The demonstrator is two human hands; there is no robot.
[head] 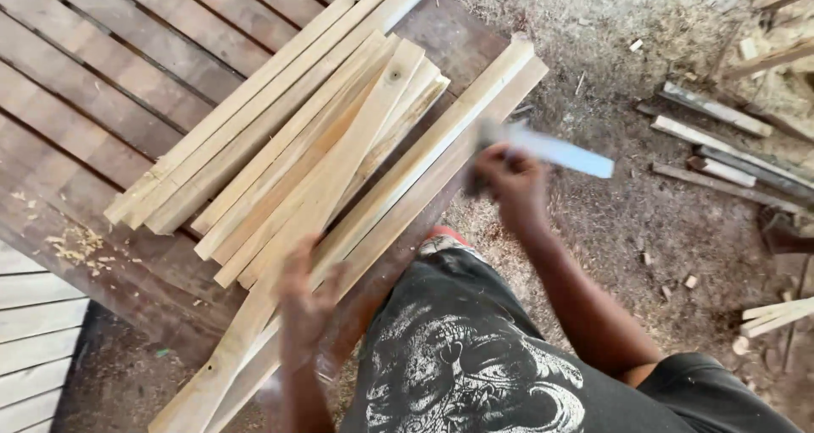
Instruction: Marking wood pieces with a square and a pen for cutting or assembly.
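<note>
- Here, right hand (507, 178) is closed around the grip end of a pale flat blade (560, 150), blurred; blade sticks out away from the fist, toward the dirt ground (644, 229), tip well clear of the wood.
- Can't tell what kind of tool exactly, too smeared; looks like a wide flat strip, light blue-white.
- Just inboard of that fist: the end edge of a long pale wood strip (441, 145), one of two lying side by side; fist sits at or just beside it, contact not clear.
- Left hand (303, 301) is blurred too, fingers spread, over the near part of a long wood slat (339, 170) that runs diagonally up and away from it. Whether it grips or only rests on it, can't tell.
- Beyond left hand, further up: a loose pile of slats (280, 136), all laid roughly parallel, some crossing at slight angles, stacked on each other.
- All of it lies on a dark brown plank table (93, 85); bit of sawdust (76, 248) on it, well off to the left-hand side.
- Near the body: black printed shirt (458, 365) below both arms.
- Past right hand, far side: scrap wood offcuts (721, 145) on the ground, well apart from the blade.
- Bottom corner by left arm: white slatted boards (34, 340).
</note>
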